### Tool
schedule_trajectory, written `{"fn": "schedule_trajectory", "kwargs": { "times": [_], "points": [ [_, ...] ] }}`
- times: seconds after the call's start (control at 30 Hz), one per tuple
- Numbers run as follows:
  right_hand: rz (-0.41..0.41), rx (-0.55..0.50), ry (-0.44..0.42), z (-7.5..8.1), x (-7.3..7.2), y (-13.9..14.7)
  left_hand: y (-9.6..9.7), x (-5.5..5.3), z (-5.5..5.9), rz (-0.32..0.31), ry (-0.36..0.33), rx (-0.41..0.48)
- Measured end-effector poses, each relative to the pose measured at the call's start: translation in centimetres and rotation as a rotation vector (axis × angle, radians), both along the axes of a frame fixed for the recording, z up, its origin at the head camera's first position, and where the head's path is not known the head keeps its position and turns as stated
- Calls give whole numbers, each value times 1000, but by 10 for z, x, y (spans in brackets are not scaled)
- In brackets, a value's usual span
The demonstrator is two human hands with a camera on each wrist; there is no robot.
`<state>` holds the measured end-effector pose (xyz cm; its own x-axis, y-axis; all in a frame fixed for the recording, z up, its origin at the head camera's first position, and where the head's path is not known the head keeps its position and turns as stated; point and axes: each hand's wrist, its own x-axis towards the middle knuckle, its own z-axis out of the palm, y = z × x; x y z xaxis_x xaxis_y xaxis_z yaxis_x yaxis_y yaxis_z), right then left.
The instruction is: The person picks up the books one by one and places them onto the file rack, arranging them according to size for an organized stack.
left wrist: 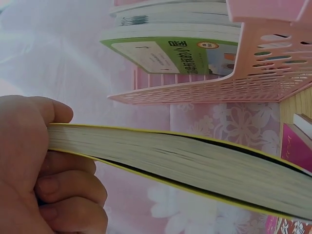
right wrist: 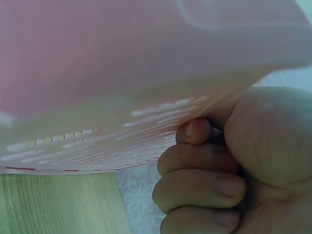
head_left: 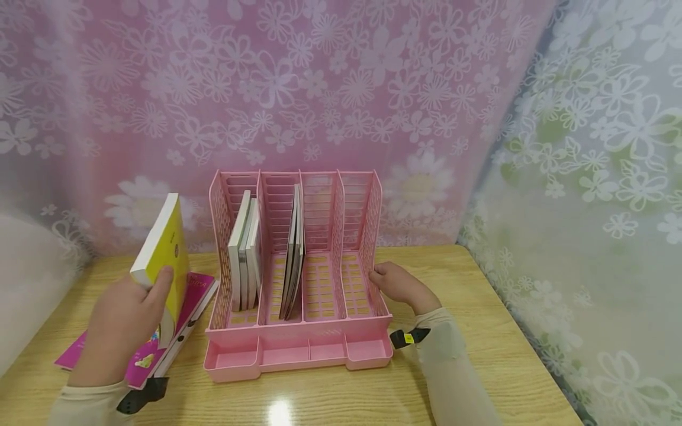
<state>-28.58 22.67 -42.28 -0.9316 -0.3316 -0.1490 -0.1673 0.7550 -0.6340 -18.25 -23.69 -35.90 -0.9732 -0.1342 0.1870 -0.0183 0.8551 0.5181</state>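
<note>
My left hand (head_left: 124,319) grips a thick yellow book (head_left: 173,251) by its edge, thumb on one cover and curled fingers on the other. The book is raised upright over a pile of magenta books (head_left: 197,293), left of a pink desktop book rack (head_left: 298,328). In the left wrist view its page block (left wrist: 185,151) runs out from the hand. On the rack's far side, my right hand (head_left: 402,287) pinches the front edge of the right side wall (head_left: 371,254), its fingers (right wrist: 200,190) curled beside the perforated panel.
Several books (head_left: 246,254) stand in the rack's leftmost slot, and thin booklets (head_left: 293,260) lean in the second. Small open trays (head_left: 231,358) run along the rack's front. The wooden table (head_left: 469,355) meets flowered curtains (head_left: 319,89) at the back and right.
</note>
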Motion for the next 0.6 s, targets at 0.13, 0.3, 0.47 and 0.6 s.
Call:
{"fn": "schedule_trajectory", "kwargs": {
  "times": [0.13, 0.3, 0.47, 0.6],
  "points": [
    [-6, -11, -2, 0, 0, -1, 1, 0, -1, -10, 6, 7],
    [-6, -13, -2, -1, 0, 0, 4, -1, -5, -14, 35, 6],
    [4, -9, 4, -1, 0, 0, 4, -2, -6, -13, 47, 0],
    [4, 1, 3, 0, 0, -1, 5, -1, -6, -4, 74, -10]
  ]
}}
